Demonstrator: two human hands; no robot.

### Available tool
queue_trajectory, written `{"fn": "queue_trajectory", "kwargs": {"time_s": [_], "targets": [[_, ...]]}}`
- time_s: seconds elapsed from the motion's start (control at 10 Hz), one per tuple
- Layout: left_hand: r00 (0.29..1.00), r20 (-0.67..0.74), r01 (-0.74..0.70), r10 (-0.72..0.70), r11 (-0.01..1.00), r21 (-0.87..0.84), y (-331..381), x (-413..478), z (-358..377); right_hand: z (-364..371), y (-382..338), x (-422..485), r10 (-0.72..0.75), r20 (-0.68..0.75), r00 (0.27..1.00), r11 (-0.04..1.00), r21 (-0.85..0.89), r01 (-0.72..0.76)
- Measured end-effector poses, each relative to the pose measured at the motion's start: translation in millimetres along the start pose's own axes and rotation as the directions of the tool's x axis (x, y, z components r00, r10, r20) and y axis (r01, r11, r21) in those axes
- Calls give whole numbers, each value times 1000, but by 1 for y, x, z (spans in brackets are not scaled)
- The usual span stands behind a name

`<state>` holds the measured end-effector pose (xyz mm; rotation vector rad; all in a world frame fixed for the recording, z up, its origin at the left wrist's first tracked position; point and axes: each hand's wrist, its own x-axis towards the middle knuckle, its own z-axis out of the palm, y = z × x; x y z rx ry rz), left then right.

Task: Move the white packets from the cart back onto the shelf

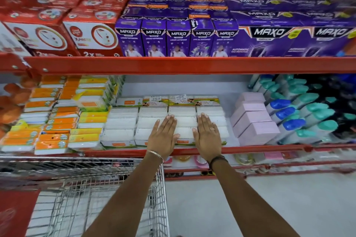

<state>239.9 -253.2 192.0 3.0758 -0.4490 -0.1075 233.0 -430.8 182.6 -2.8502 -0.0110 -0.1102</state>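
Note:
Several white packets (123,121) lie in rows on the red-edged shelf (250,149), front to back. My left hand (163,136) lies flat, fingers straight, on a packet near the middle front of the rows. My right hand (208,134), wearing a ring, lies flat beside it on the neighbouring packet to the right. Neither hand grips anything. The wire cart (107,194) stands below left, under my left forearm; I see no white packets in the part of its basket that shows.
Orange and yellow packs (54,119) crowd the shelf left of the white packets. Pink boxes (252,121) and blue- and teal-capped bottles (300,109) stand to the right. Red boxes (57,31) and purple boxes (192,38) fill the shelf above. Grey floor (269,198) lies right of the cart.

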Motion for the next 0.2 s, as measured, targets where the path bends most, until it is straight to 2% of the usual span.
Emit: {"fn": "queue_trajectory", "kwargs": {"time_s": [0.2], "targets": [[999,-14,-37,37,999,-25,4,-6,-9,-12,-7,-5,-16,54,998,1000,-20,17]]}}
